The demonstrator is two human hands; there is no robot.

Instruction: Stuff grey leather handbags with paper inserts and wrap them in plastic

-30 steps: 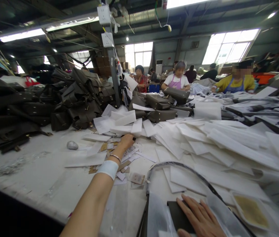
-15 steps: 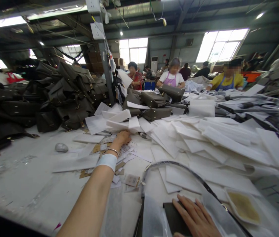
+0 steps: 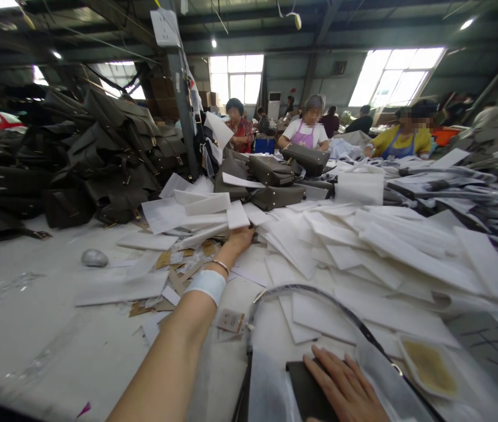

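Note:
My left hand [image 3: 242, 237] reaches far forward to the edge of a heap of white foam sheets [image 3: 207, 204]. Its fingers curl around or against a small dark item at the heap's edge; what it is I cannot make out. Below the wrist lie loose cards and brown paper tags [image 3: 178, 278]. My right hand [image 3: 345, 384] lies flat with fingers stretched out on a dark handbag [image 3: 304, 387] in front of me. Pale translucent wrapping covers part of the bag, and its wrapped handle [image 3: 319, 291] arches up behind the hand.
Dark bags [image 3: 112, 158] are piled at the left, more bags [image 3: 275, 170] at the back. White sheets [image 3: 398, 252] spread across the right, near a small tray of yellowish stuff [image 3: 429, 366]. A grey lump [image 3: 94, 258] lies at left. Co-workers sit across the table.
My left hand has moved right and slightly forward, from the scattered tags to the small dark item beside the foam sheets. My right hand stays flat on the handbag.

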